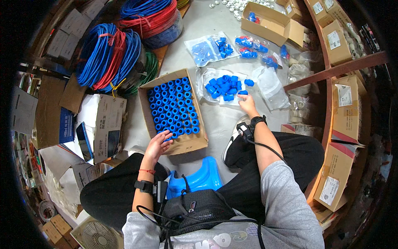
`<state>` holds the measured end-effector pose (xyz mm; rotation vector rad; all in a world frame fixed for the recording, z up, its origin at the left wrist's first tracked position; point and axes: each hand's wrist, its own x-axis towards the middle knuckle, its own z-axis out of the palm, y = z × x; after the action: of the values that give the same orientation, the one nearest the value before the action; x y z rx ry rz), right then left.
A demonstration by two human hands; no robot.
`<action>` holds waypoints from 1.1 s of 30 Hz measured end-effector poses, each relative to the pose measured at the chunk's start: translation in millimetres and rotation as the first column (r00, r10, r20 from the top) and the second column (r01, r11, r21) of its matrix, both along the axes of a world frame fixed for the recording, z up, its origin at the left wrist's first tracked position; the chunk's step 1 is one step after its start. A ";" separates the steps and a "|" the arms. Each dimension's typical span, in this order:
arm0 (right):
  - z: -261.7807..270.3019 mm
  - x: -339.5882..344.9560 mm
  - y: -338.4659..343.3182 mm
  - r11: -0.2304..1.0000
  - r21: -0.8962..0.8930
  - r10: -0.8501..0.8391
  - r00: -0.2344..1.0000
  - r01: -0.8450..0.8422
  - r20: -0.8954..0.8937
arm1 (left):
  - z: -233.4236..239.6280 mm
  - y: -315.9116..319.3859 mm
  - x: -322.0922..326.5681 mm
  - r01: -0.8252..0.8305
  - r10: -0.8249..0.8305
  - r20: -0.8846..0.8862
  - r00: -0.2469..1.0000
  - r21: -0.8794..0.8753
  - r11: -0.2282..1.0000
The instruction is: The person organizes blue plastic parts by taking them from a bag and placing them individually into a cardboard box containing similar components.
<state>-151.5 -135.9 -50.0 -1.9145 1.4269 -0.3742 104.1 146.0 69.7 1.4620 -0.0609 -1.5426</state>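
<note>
My left hand hovers over the near edge of an open cardboard box, fingers extended and slightly apart. Rows of blue plastic pipe fittings, their round openings facing up, stand in that box; my fingers cover a few at the near side. My right hand reaches to the near right edge of a loose pile of blue fittings lying on a clear plastic bag. Its fingertips meet one blue fitting; whether they grip it is unclear. Another single fitting lies just beyond.
Flattened plastic bag lies right of the pile. Farther off are bagged fittings, red-and-blue valves and an open carton. Hose coils stand left; shelves with cartons line the right. A blue plastic stool sits between my legs.
</note>
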 end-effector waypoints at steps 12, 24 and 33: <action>94.6 77.3 39.5 0.723 0.590 -0.344 0.552 -0.360 0.759 | 22.8 -15.7 -3.4 0.014 0.016 0.148 0.989 -0.200 0.980; 179.0 143.6 160.9 0.360 0.591 -0.084 0.606 -0.721 0.791 | 34.6 -5.2 4.5 0.021 0.163 0.304 0.939 -0.521 0.853; 187.8 139.3 170.2 0.475 0.508 0.128 0.628 -0.718 0.767 | 38.5 2.4 7.7 -0.122 0.251 0.169 0.953 -0.545 0.830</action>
<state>-12.2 34.3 137.8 -1.1234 0.3839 -0.0603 111.9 148.4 108.3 1.1504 -0.4397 -1.0676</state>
